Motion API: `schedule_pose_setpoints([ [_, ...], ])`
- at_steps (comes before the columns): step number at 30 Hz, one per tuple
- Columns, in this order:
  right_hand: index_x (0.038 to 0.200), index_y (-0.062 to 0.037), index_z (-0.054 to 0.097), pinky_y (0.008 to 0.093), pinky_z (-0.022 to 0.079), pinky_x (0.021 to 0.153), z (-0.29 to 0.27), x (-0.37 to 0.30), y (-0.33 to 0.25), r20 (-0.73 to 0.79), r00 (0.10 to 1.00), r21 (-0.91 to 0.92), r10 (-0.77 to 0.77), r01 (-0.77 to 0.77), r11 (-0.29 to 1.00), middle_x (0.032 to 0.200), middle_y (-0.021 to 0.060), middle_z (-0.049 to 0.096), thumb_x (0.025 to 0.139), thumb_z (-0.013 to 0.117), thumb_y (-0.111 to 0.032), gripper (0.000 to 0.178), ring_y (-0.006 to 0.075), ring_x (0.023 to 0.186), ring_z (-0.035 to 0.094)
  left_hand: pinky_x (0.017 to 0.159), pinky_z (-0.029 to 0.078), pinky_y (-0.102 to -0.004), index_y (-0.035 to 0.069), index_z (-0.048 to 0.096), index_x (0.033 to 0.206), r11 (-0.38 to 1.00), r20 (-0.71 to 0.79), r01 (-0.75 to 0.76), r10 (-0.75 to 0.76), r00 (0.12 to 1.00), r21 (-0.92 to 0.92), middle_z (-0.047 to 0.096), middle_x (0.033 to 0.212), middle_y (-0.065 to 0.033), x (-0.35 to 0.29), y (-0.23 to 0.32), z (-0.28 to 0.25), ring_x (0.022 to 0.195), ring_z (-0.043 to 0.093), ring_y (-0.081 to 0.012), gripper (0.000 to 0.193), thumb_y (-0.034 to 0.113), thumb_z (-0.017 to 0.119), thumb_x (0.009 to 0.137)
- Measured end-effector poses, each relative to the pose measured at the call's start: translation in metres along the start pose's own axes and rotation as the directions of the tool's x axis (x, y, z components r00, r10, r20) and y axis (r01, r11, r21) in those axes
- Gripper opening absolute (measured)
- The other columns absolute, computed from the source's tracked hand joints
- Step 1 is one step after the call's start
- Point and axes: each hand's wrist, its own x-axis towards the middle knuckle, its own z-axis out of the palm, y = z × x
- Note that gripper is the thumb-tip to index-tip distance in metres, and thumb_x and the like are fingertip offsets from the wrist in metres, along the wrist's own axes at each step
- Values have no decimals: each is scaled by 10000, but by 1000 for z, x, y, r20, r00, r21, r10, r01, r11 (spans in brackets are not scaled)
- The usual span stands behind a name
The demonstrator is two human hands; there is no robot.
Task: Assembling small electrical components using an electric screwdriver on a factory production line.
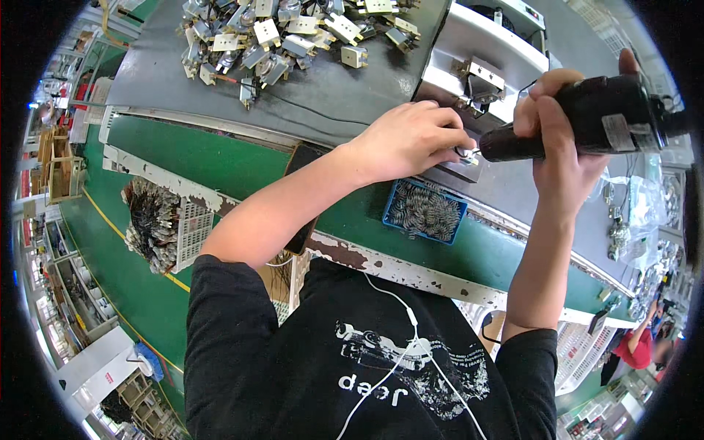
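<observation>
My right hand (561, 150) is wrapped round a black power screwdriver (612, 110), which lies almost level with its nose pointing left. At that nose, my left hand (414, 139) pinches a small metal part (465, 152) with thumb and fingertips. The fingers partly cover the part, so its exact shape is hidden. It sits on or just above a small metal block (462, 171) at the bench edge. Just beyond stands a silver metal fixture (477, 44), with a pale switch-like component (484, 77) mounted on its near side.
Several pale and metal switch-like parts (301, 44) are heaped at the far left of the bench. A blue tray (387, 220) of small springs sits below my left hand. A thin black cable (315, 111) crosses the bench. Bagged parts (645, 213) lie right; a person in red (638, 348) is beyond.
</observation>
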Motion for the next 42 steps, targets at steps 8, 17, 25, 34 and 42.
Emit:
schedule_pose_setpoints([
  [8,1065,39,529,252,476,565,-8,4,-11,116,993,-102,9,3,995,892,159,661,851,587,-34,234,133,611,583,851,492,-379,197,687,1073,996,-26,-35,37,999,77,599,1018,1,-1,6,-5,977,589,-234,247,203,736,831],
  [17,1169,92,567,278,355,663,-22,6,-45,-130,991,-189,-40,15,982,716,67,484,972,475,-248,404,135,672,436,821,460,-364,165,681,887,967,-244,-43,107,964,252,630,914,5,19,33,-15,933,611,-204,121,222,741,800],
  [25,1516,-113,201,310,574,620,-5,4,-42,-176,954,-349,-242,169,922,1233,292,566,952,561,-94,669,263,858,644,824,487,-413,119,671,997,958,-490,-14,159,857,287,620,999,-81,95,12,-90,969,612,-293,166,193,687,848],
  [34,1463,63,265,304,508,577,17,-1,-18,-206,972,-124,-113,89,988,913,223,645,919,575,-3,630,177,621,595,883,517,-412,82,680,1049,996,83,82,-83,993,20,630,1073,-83,5,14,-21,1044,616,-290,281,257,738,837],
  [42,1567,-97,22,314,525,578,30,3,2,-143,989,-183,-24,-2,983,990,233,643,900,583,60,885,165,605,595,893,518,-415,77,667,1058,985,79,169,-166,983,-34,616,1151,-54,-1,8,-10,1057,614,-292,278,276,711,868],
])
